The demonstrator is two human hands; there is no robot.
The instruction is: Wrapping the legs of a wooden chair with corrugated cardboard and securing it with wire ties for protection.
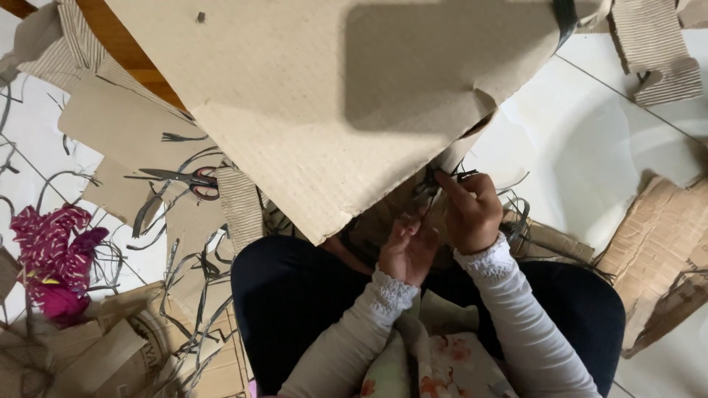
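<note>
— What's hidden from you?

— The large tan corrugated cardboard sheet [310, 96] overhangs your knees and covers whatever sits beneath its lower edge. The thin dark strips [450, 177] at your fingers are hard to make out.

— And your hands?

— Right hand [472, 210] pinches those strips just under the sheet's edge. Left hand [407, 250] sits beside it, fingers curled; grip unclear.

Left hand [408, 249] fingers curled, right hand [470, 208] pinching, wrists close together
</note>
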